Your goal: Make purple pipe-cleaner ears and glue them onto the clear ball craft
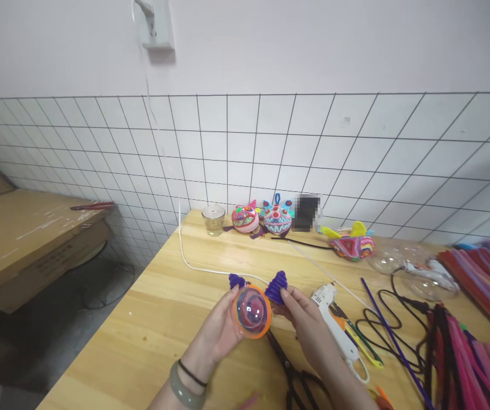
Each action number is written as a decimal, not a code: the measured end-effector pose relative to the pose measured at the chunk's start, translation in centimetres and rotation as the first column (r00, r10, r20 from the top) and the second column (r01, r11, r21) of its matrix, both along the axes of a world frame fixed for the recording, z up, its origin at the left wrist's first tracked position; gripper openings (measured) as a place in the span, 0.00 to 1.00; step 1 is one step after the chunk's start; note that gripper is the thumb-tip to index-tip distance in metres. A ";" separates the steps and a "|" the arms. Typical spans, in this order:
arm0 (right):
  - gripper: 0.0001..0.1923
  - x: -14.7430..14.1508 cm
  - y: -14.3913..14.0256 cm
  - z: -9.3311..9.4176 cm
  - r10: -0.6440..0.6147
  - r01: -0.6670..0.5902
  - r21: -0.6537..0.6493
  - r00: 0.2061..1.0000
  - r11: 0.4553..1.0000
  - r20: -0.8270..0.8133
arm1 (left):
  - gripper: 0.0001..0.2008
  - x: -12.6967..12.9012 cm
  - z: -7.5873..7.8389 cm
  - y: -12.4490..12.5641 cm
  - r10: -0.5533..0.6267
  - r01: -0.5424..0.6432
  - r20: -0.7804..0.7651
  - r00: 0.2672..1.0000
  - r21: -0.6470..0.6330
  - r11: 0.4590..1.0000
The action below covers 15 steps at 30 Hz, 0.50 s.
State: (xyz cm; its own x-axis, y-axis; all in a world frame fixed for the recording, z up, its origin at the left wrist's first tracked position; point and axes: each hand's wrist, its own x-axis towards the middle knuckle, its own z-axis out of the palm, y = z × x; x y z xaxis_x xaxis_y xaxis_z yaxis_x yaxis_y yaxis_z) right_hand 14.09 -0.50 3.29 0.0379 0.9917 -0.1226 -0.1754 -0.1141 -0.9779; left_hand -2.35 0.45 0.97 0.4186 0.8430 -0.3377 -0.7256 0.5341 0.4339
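My left hand (221,327) is closed round a clear plastic ball (252,310) edged with an orange pipe-cleaner ring, with coloured swirls showing inside. At the ball's upper left sits a small purple ear-shaped piece (237,281), close to my left fingertips. Between thumb and fingers, my right hand (302,310) pinches a larger purple pipe-cleaner ear (277,287) against the ball's upper right edge. Whether that ear is fixed to the ball I cannot tell. Black scissors (288,365) lie under and between my hands. A white glue gun (334,327) rests beside my right hand.
Decorated balls (277,219) and a glass cup (214,221) stand along the tiled wall. A fish-like ornament (353,246), clear plastic shells (430,283), a purple pipe cleaner (394,336), black cable and bundles of pipe cleaners (466,356) lie right. Cardboard (35,228) is far left.
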 end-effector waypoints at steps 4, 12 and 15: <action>0.17 0.3 0.3 -0.6 -0.001 -0.001 -0.048 0.999 0.999 -0.040 | 0.18 -0.1 0.7 -0.2 0.008 -0.004 0.096 0.995 -0.042 0.999; 0.17 0.4 0.6 -1.3 -0.016 0.015 -0.035 0.999 0.999 -0.044 | 0.24 -1.3 1.1 -0.1 0.106 -0.111 0.061 0.992 0.083 0.990; 0.18 0.6 0.5 -1.1 -0.017 0.017 -0.009 1.000 1.000 -0.013 | 0.19 -0.7 0.6 0.0 0.160 -0.161 0.018 0.987 0.102 0.982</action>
